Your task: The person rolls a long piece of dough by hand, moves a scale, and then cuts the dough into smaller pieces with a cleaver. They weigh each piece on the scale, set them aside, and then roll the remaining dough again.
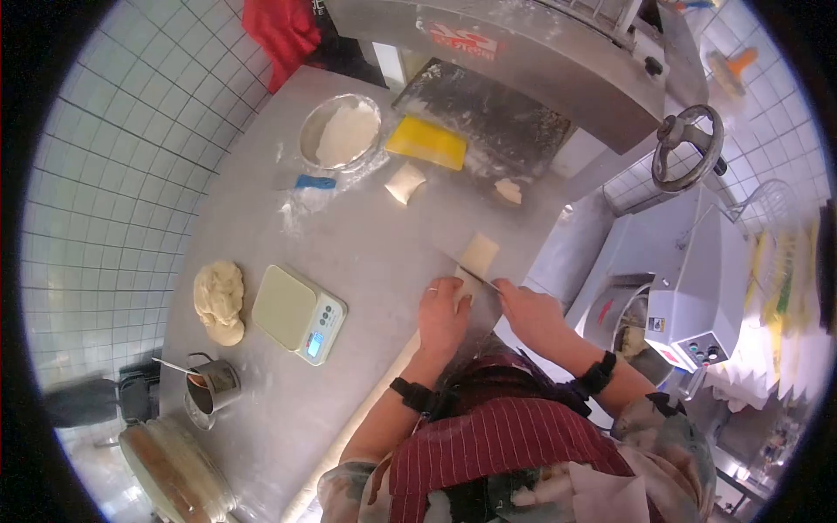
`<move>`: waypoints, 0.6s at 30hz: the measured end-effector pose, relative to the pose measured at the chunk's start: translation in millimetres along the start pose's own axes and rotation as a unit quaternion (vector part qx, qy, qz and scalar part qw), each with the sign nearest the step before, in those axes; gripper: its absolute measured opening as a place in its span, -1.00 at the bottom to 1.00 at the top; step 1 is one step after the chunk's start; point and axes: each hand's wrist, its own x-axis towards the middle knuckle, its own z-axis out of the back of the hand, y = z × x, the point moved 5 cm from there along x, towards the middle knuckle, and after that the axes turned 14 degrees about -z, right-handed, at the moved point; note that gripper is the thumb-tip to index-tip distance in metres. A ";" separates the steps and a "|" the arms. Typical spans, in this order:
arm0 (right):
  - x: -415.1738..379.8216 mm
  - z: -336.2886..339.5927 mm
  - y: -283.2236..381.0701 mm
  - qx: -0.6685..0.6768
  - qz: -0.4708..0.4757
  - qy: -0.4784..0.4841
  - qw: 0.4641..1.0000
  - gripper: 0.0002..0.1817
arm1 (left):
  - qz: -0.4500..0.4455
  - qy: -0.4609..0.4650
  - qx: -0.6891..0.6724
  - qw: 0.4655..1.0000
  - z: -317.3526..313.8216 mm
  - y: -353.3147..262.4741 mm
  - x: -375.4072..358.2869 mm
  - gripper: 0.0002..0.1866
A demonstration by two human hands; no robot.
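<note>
A long strip of dough (353,424) runs along the near edge of the steel table. My left hand (444,315) rests on its upper end, fingers bent and pressed down on the dough. My right hand (530,311) is closed round a knife, whose thin blade (472,274) lies across the dough just ahead of my left fingers. Beyond the blade is a flat, squarish dough piece (479,254). Farther off lie another dough piece (405,184) and a small scrap of dough (508,192).
On the table (349,235) are a scale (299,315), a dough lump (219,301), a metal cup (214,387), a flour bowl (341,132), a yellow scraper (426,143) and a blue item (315,182). A large machine (523,57) stands beyond; a mixer (689,288) is at right.
</note>
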 end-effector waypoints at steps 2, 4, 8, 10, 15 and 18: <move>5.1 1.5 3.6 0.031 0.023 -0.005 0.999 -0.66 | -0.016 0.015 0.011 1.000 0.7 -1.4 3.0 -0.69; 4.0 11.1 0.4 0.090 0.016 -0.011 0.996 -0.68 | 0.036 0.004 0.015 0.999 -0.1 9.1 7.1 -0.58; -3.4 37.5 -20.4 0.170 0.020 -0.114 0.979 -0.68 | -0.020 0.003 0.119 0.993 -17.3 -1.6 41.2 -0.44; 1.8 49.3 -29.8 0.235 -0.048 -0.131 0.962 -0.67 | -0.076 0.108 0.223 0.966 -35.5 -17.6 59.4 -0.33; 1.3 44.2 -46.7 0.300 -0.117 -0.092 0.942 -0.68 | -0.105 0.118 0.298 0.942 -25.6 8.6 74.0 -0.38; -4.8 35.7 -51.8 0.298 -0.099 -0.133 0.940 -0.68 | 0.004 0.006 0.232 0.973 64.0 31.1 63.9 -0.43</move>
